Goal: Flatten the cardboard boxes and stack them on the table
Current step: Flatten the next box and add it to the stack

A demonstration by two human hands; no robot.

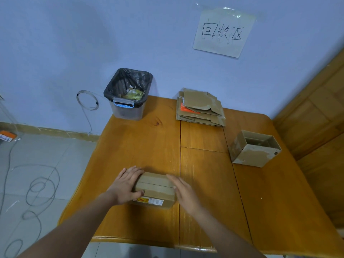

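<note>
1. Two bare arms reach in from the bottom edge over the wooden table (152, 138).
2. Between the hands sits a small closed box (155, 187) near the front of the table. It is brown cardboard, its top flaps meet in a line down the middle, and a yellow and white label is stuck on its near side.
3. On the box's left end lies the left hand (126, 186). Its fingers wrap over the far corner and its thumb presses the near top edge, so it holds the box.
4. Against the box's right end rests the right hand (183, 192). Its fingers are straight and flat, touching the side, not curled.
5. Farther back on the right stands an open box (255, 148), well apart from the hands. It is brown with pale scuffed patches.
6. At the back lies a flat stack (200, 107) of squashed brown boxes, one with an orange label.
7. Left of the stack, at the table's far corner, stands a bin (128, 94) with a black bag and some trash inside.
8. Up on the blue wall hangs a paper sign (223, 32).
</note>
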